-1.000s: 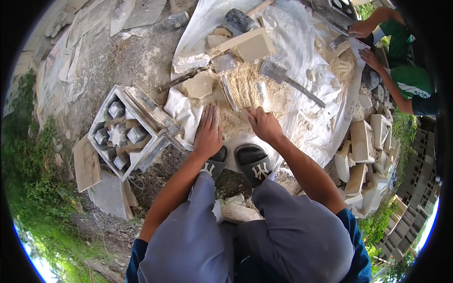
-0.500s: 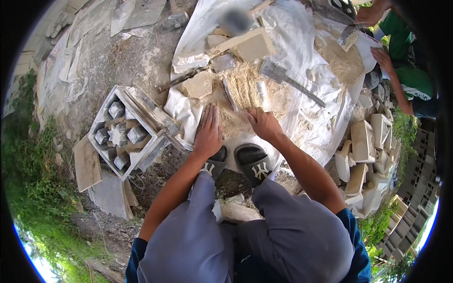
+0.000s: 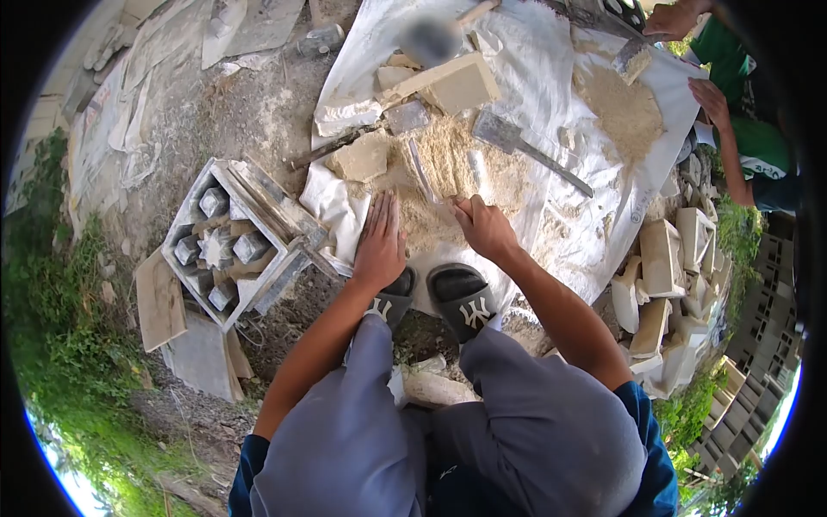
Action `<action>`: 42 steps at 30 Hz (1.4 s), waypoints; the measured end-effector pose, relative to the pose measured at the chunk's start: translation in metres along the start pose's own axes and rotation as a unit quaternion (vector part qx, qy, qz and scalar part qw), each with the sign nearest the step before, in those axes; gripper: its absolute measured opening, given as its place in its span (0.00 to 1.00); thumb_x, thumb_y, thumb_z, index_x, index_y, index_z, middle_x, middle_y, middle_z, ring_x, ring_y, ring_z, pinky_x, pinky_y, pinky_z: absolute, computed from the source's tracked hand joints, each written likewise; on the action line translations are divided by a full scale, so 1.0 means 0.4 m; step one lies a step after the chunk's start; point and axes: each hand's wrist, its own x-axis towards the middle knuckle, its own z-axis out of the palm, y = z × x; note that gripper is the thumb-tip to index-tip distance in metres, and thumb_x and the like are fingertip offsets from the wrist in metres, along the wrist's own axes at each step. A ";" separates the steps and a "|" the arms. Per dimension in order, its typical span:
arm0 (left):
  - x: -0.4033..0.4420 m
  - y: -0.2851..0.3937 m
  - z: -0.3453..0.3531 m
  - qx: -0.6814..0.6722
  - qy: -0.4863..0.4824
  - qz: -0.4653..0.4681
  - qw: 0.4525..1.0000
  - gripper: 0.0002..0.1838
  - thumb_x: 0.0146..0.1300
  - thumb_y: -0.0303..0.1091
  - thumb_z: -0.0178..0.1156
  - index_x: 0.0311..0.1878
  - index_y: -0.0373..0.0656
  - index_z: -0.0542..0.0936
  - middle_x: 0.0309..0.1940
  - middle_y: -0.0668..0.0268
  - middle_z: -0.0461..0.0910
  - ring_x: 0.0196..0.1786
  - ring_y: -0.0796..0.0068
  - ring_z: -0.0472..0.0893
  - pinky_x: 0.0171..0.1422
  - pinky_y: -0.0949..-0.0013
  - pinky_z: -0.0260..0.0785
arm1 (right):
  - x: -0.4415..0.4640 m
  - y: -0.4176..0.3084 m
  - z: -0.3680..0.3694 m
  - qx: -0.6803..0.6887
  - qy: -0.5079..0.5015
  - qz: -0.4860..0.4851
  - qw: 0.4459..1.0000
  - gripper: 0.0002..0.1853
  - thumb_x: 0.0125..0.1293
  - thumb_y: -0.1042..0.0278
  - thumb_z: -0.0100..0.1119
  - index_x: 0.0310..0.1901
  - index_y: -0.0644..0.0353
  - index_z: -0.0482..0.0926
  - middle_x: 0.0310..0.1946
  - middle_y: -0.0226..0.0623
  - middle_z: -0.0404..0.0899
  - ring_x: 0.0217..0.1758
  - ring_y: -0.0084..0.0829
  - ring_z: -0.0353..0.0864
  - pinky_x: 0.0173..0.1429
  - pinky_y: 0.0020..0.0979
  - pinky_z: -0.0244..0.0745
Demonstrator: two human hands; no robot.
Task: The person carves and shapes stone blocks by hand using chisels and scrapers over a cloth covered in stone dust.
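Observation:
My left hand (image 3: 379, 241) lies flat with its fingers stretched out, on the edge of the white sheet beside a folded white cloth (image 3: 332, 202). Closed fingers of my right hand (image 3: 485, 227) grip what looks like a trowel (image 3: 420, 171). Its narrow blade, seen nearly edge-on, rests at the pale sandy powder (image 3: 450, 164). Just beyond the powder lie a small grey block (image 3: 407, 116) and a beige angled slab (image 3: 461, 84). A flat-headed tool with a long handle (image 3: 497, 132) lies to the right of the pile.
A hexagonal mould with a star centre (image 3: 215, 247) stands at left, near loose boards (image 3: 161, 302). Several cast pale blocks (image 3: 662, 258) are stacked at right. A co-worker's hand (image 3: 709, 102) is beside another powder heap (image 3: 624, 121). My sandals (image 3: 463, 297) are close below my hands.
The trowel's blade has turned slightly and shows a lighter face, while my right hand has barely shifted. My left hand stays put. The co-worker's lower hand has moved up a little, away from the powder.

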 end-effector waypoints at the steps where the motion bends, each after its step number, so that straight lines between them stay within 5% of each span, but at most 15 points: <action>1: -0.003 0.000 -0.002 0.004 -0.004 -0.004 1.000 0.37 0.78 0.36 0.46 0.83 0.28 0.49 0.83 0.39 0.50 0.86 0.42 0.49 0.90 0.48 0.40 | -0.015 0.003 0.005 0.039 0.023 0.001 0.999 0.20 0.81 0.51 0.52 0.52 0.62 0.78 0.40 0.59 0.82 0.37 0.63 0.85 0.42 0.59 0.82; 15: -0.005 -0.003 0.000 0.007 -0.006 -0.008 1.000 0.37 0.78 0.36 0.47 0.83 0.28 0.49 0.83 0.39 0.50 0.86 0.41 0.50 0.89 0.48 0.41 | -0.019 0.014 0.010 0.040 0.051 -0.017 0.998 0.23 0.81 0.46 0.50 0.57 0.58 0.79 0.42 0.58 0.84 0.42 0.63 0.86 0.46 0.61 0.81; 18: -0.003 -0.001 0.003 0.005 0.002 -0.002 1.000 0.37 0.78 0.36 0.47 0.83 0.28 0.50 0.83 0.38 0.51 0.86 0.41 0.50 0.89 0.48 0.42 | -0.017 0.008 0.000 -0.004 0.004 0.069 0.998 0.22 0.81 0.47 0.51 0.57 0.58 0.79 0.41 0.58 0.84 0.41 0.63 0.86 0.45 0.61 0.81; 21: -0.003 -0.005 0.003 0.007 0.003 -0.001 1.000 0.36 0.77 0.36 0.47 0.82 0.28 0.51 0.83 0.38 0.51 0.86 0.42 0.50 0.89 0.48 0.42 | -0.016 0.037 0.022 0.012 0.033 -0.027 0.999 0.21 0.80 0.48 0.51 0.59 0.56 0.78 0.43 0.59 0.84 0.41 0.63 0.86 0.44 0.60 0.81; 24: -0.004 -0.003 0.002 0.006 0.002 -0.003 1.000 0.36 0.77 0.36 0.47 0.82 0.28 0.51 0.82 0.38 0.52 0.86 0.42 0.50 0.89 0.48 0.42 | -0.015 0.055 0.036 0.052 0.054 0.025 0.997 0.20 0.80 0.49 0.52 0.56 0.59 0.79 0.40 0.60 0.84 0.38 0.63 0.86 0.42 0.60 0.81; 27: 0.000 -0.002 0.000 0.000 0.001 0.002 1.000 0.36 0.77 0.35 0.48 0.82 0.27 0.51 0.81 0.36 0.53 0.85 0.40 0.51 0.89 0.47 0.42 | -0.010 0.051 0.024 0.009 0.083 -0.055 0.995 0.20 0.80 0.51 0.53 0.51 0.64 0.75 0.34 0.61 0.84 0.35 0.65 0.85 0.40 0.61 0.80; 29: 0.000 -0.001 -0.002 -0.006 0.004 0.004 1.000 0.37 0.76 0.34 0.48 0.82 0.26 0.51 0.80 0.34 0.54 0.85 0.37 0.52 0.89 0.46 0.42 | -0.013 0.058 0.035 0.056 0.097 0.001 0.994 0.20 0.80 0.51 0.54 0.46 0.65 0.74 0.30 0.62 0.83 0.32 0.65 0.84 0.37 0.60 0.80; 33: 0.002 0.001 -0.004 -0.002 0.003 0.004 1.000 0.37 0.76 0.34 0.48 0.81 0.25 0.51 0.80 0.34 0.54 0.85 0.38 0.52 0.89 0.46 0.42 | -0.013 0.062 0.028 0.019 0.070 -0.029 0.997 0.21 0.80 0.50 0.54 0.48 0.65 0.74 0.32 0.64 0.84 0.34 0.66 0.85 0.37 0.60 0.80; 36: -0.003 0.000 -0.003 0.001 -0.002 0.000 1.000 0.37 0.76 0.34 0.48 0.82 0.25 0.51 0.81 0.35 0.53 0.85 0.38 0.51 0.89 0.46 0.42 | -0.041 0.048 0.023 0.106 0.126 0.013 0.986 0.23 0.79 0.48 0.54 0.48 0.66 0.75 0.33 0.65 0.83 0.34 0.67 0.84 0.37 0.60 0.80; 38: 0.000 0.007 -0.003 0.001 -0.005 -0.001 1.000 0.37 0.76 0.34 0.48 0.82 0.25 0.51 0.81 0.35 0.53 0.85 0.38 0.51 0.89 0.46 0.41 | -0.033 0.066 0.028 0.046 0.049 0.048 0.997 0.23 0.79 0.47 0.55 0.46 0.65 0.75 0.31 0.64 0.83 0.35 0.68 0.84 0.38 0.60 0.80; 42: -0.003 0.000 -0.002 0.002 -0.004 0.000 1.000 0.37 0.76 0.34 0.48 0.82 0.25 0.51 0.81 0.35 0.52 0.85 0.39 0.51 0.89 0.46 0.41 | -0.044 0.032 -0.020 0.058 0.052 0.076 0.994 0.23 0.78 0.47 0.56 0.43 0.65 0.76 0.31 0.63 0.83 0.37 0.66 0.84 0.41 0.59 0.80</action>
